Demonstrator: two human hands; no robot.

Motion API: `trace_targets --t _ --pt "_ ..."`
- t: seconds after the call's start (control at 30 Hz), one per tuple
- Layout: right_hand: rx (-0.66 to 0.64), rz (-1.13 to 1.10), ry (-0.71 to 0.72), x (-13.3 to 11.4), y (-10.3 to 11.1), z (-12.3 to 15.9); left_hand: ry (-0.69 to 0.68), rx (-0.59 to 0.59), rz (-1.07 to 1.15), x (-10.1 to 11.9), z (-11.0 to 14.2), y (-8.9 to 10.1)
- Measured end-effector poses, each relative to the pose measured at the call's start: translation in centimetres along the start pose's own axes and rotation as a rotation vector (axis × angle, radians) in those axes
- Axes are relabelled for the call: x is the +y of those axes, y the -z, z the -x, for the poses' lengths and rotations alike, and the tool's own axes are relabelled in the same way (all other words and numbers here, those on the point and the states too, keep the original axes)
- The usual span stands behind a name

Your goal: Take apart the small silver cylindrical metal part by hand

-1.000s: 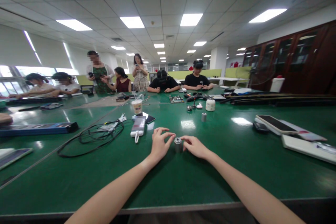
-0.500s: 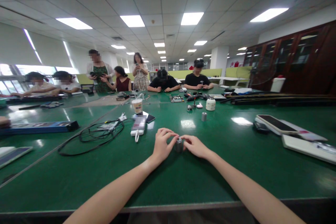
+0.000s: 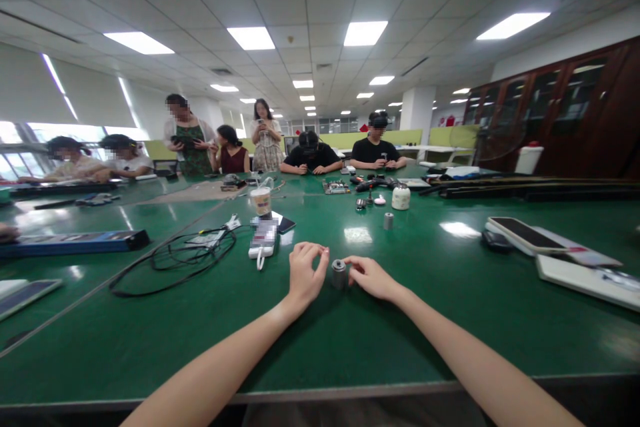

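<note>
A small grey metal cylinder [image 3: 339,273] stands upright on the green table [image 3: 320,340] in front of me. My right hand [image 3: 371,278] rests on the table with its fingertips against the cylinder's right side, steadying it. My left hand [image 3: 305,273] is just left of the cylinder and apart from it. Its thumb and fingers are pinched together near the cylinder's top, and I cannot make out whether anything small is between them.
A second small cylinder [image 3: 389,221], a white jar [image 3: 401,198] and a paper cup [image 3: 261,201] stand further back. A white power bank [image 3: 263,244] and a black cable loop [image 3: 175,259] lie left. Phones [image 3: 520,234] and a tablet [image 3: 590,281] lie right. Several people sit or stand along the table's far side.
My left hand has come off the cylinder's top and drawn slightly left, fingers still pinched. My right hand and the cylinder have stayed in place.
</note>
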State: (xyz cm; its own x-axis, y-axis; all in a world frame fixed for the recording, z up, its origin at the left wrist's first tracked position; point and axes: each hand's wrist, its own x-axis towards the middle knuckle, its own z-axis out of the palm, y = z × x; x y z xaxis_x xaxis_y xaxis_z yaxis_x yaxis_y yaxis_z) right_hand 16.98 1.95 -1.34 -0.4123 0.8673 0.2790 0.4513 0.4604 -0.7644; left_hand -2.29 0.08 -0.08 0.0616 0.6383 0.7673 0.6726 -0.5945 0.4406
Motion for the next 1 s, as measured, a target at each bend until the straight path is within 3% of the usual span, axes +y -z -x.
trace_targets --t 0.3,1.0 --pt "-0.003 0.000 -0.004 -0.02 0.04 0.05 0.034 -0.052 -0.013 -0.45 0.09 -0.09" --pt "-0.007 0.022 0.024 -0.20 0.02 0.08 -0.047 -0.141 0.090 0.12 0.55 -0.37"
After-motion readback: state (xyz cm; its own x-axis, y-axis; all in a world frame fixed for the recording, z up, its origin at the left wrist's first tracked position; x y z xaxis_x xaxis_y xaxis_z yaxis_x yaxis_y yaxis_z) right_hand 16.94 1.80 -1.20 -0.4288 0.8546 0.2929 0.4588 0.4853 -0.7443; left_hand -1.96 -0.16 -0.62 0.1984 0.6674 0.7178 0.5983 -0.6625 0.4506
